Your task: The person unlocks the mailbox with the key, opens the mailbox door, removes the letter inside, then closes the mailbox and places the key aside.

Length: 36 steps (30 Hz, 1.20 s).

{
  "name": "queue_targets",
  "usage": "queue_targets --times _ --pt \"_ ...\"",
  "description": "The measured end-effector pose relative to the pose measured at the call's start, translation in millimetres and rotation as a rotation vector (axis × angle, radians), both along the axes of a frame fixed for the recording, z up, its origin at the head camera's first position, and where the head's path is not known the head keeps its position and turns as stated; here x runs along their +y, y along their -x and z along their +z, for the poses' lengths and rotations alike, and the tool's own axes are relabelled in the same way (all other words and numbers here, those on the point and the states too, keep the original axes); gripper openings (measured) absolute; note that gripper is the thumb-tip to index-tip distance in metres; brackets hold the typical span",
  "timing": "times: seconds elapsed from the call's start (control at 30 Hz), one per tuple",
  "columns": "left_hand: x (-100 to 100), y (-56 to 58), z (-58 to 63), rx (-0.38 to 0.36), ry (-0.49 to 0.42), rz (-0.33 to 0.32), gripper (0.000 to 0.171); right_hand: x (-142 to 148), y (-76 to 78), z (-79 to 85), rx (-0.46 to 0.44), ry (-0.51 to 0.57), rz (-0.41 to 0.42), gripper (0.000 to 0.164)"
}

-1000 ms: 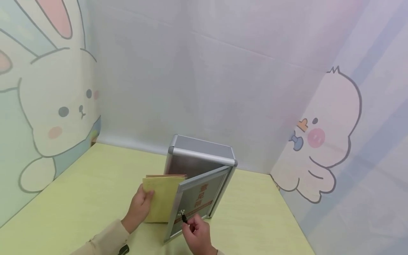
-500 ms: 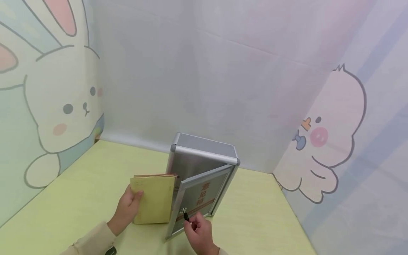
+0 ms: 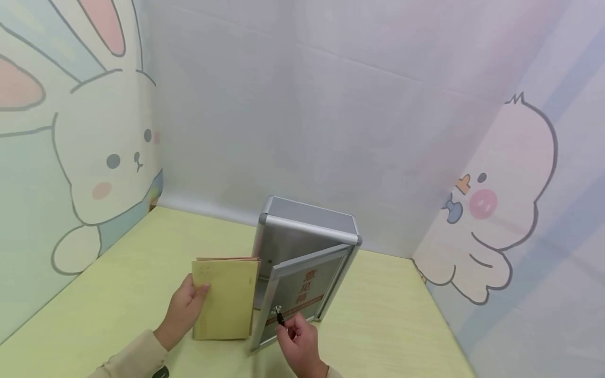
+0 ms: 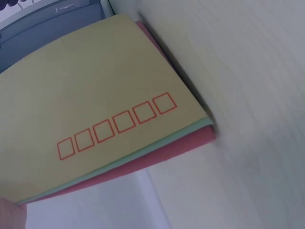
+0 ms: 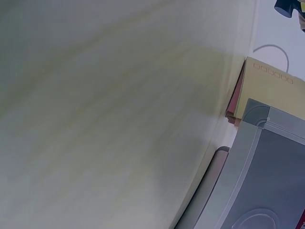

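Note:
In the head view my left hand (image 3: 183,310) grips a stack of paper envelopes (image 3: 227,299) by its left side, thumb on the front. The front envelope is yellowish; the left wrist view shows its red postcode squares, with green and pink envelopes (image 4: 167,152) behind. The stack stands left of the silver-framed grey box (image 3: 309,214), whose hinged door (image 3: 295,281) with red Chinese lettering is ajar. At the door's lock, my right hand (image 3: 302,344) pinches a black-headed key (image 3: 281,318). The right wrist view shows the door's corner (image 5: 257,112) and the envelopes, not the fingers.
The box stands on a pale yellow tabletop (image 3: 378,315), near the grey-white back curtain (image 3: 307,105). Side curtains carry a printed rabbit (image 3: 108,173) on the left and a chick (image 3: 501,199) on the right.
My left hand has drawn the envelopes leftward, away from the box opening, so more of the box's inside shows. The right hand stays on the key. The head view has shifted slightly.

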<state>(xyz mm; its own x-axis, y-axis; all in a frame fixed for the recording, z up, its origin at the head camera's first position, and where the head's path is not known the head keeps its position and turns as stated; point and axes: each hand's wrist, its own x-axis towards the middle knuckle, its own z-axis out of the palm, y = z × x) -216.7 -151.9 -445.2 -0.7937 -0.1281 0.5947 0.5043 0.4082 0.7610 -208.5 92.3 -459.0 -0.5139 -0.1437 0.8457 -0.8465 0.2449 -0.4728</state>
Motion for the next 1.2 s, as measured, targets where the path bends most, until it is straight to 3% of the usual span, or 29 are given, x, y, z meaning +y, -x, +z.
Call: queue_targets --times 0.3,0.7,0.97,1.2 --pt "-6 0.7 1.9 -0.09 -0.021 0.036 0.02 -6 -14.3 27.2 0.026 0.018 0.007 0.031" --pt "-13 10.1 8.2 -0.239 -0.037 0.084 0.024 -6 -17.5 31.3 0.003 0.006 0.01 0.031" --pt "-20 17.1 1.6 -0.43 -0.038 0.069 0.04 -7 -17.6 29.6 -0.001 0.033 -0.008 0.031" --pt "-25 23.5 -8.5 -0.496 -0.047 0.081 0.044 -2 0.0 -2.1 -0.016 0.023 -0.017 0.03"
